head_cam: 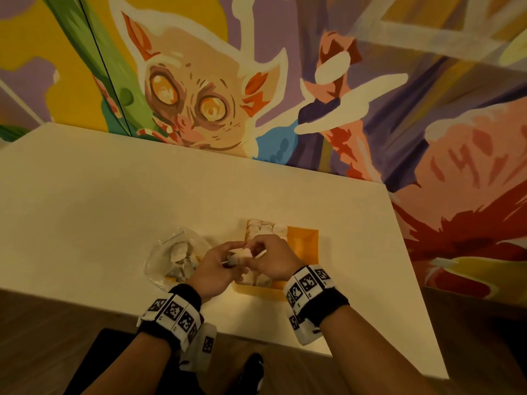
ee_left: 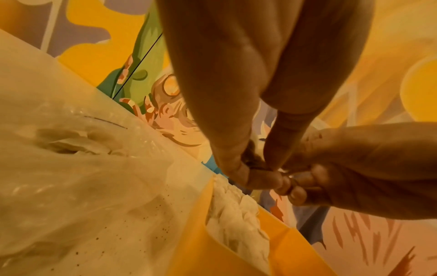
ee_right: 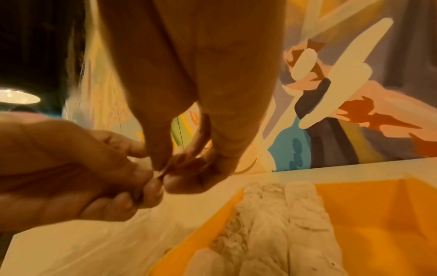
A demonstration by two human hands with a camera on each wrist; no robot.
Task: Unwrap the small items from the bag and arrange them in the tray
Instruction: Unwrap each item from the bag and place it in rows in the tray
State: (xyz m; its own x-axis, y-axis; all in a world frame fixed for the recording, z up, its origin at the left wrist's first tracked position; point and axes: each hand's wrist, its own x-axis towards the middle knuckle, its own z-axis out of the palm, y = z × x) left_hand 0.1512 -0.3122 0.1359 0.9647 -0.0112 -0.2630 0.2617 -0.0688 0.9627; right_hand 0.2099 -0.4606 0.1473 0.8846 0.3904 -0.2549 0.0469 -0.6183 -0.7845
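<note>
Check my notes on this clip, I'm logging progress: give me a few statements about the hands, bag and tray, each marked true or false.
1. Both hands pinch one small item between them. True.
2. The tray is full. False: white pieces fill only its left part; the right part shows bare orange.
3. The bag lies left of the tray. True.
4. The bag holds nothing. False: pale wrapped pieces still show through it.
5. The left hand reaches into the bag. False: it meets the right hand above the tray's near left edge.
</note>
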